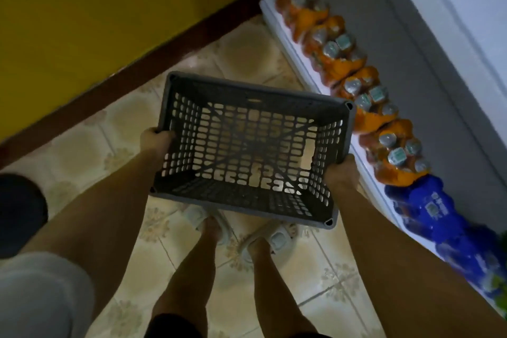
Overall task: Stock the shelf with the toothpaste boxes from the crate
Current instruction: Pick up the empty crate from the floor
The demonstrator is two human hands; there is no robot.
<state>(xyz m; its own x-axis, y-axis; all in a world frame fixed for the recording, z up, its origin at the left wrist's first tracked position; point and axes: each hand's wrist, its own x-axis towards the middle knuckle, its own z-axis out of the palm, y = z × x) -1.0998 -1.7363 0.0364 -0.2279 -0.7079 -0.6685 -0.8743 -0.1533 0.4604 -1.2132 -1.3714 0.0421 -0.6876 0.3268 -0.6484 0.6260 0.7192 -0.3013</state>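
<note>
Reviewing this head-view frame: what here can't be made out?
- Shelf and toothpaste boxes: not in the head view; the crate looks empty.
- Left hand and right hand: fingers curl over the crate rim, tips hidden.
- Orange bottle packs and blue pack: labels blurred, unreadable.
- Feet: partly hidden under the crate.

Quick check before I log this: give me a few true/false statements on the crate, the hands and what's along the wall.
1. The crate holds no toothpaste boxes. True.
2. Only the left hand holds the crate. False: the right hand grips its opposite side too.
3. The crate rests on the floor. False: it is held above the feet.
4. Orange bottle packs line the low white ledge. True.
5. The blue pack sits inside the crate. False: it is on the ledge.
</note>
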